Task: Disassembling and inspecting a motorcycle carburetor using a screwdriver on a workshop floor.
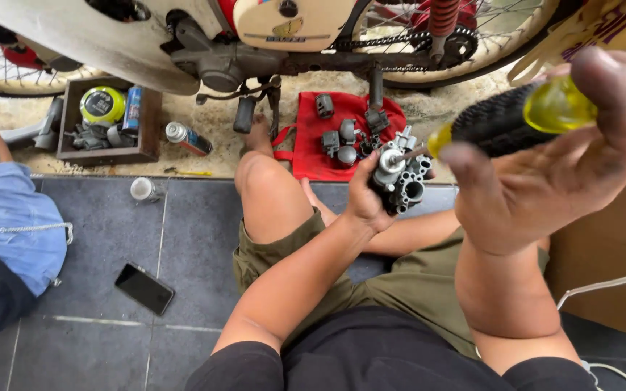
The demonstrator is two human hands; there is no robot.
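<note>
Left hand: my left hand is closed around a small grey metal carburettor, holding it up over my knees, in front of the red cloth.
Right hand: my right hand is wrapped around the black and yellow handle of a screwdriver, close to the camera.
Screwdriver tip: its shaft reaches leftward and meets the top of the carburettor.
Red cloth: the red cloth lies on the ground under the motorbike, with several grey metal parts on it.
Around me: a wooden box of tins sits to the left, a spray can beside it, a phone on the dark tiles.
Nearby: a person in a blue shirt sits at the left edge.
</note>
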